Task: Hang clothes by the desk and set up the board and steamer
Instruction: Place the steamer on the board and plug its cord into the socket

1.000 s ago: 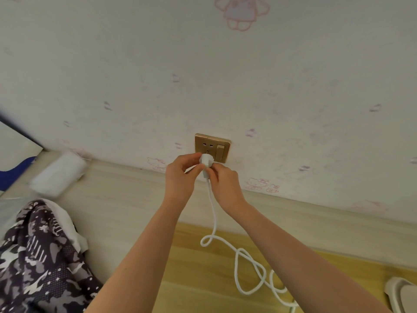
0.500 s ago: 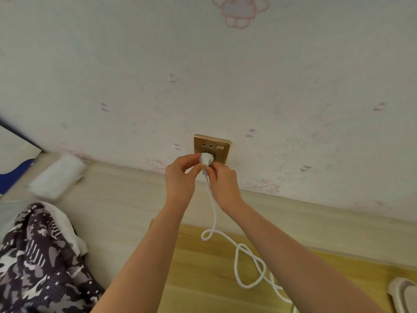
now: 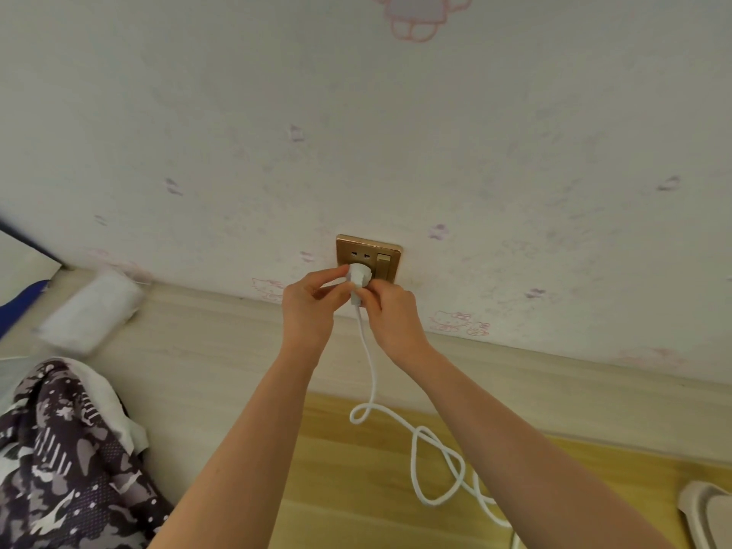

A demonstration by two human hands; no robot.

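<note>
Here both hands meet at the gold wall socket (image 3: 369, 258): the left hand (image 3: 311, 305) pinches the white plug (image 3: 358, 276) between thumb and fingertips, and the right hand (image 3: 392, 315) pinches the plug's neck where the white cord (image 3: 370, 366) leaves it. The plug sits against the lower part of the socket plate, under the two small ports and beside the rocker switch; whether its pins are fully home cannot be told from this view. To do this step well, I judge the plug should be held square to the plate and pushed straight in, with the fingertips kept back on the plug body and clear of the pins, and the cord left slack so it does not drag the plug sideways. The cord drops from the plug, loops on the wooden desk (image 3: 356, 489) and runs off toward the lower right, where a pale rounded object (image 3: 709, 513) is partly cut off by the frame edge; it may be the steamer, though that is not certain. No container with contents shows here. A camouflage-patterned garment (image 3: 67, 469) lies at the lower left, and a white folded bundle (image 3: 93, 311) rests near the wall.
</note>
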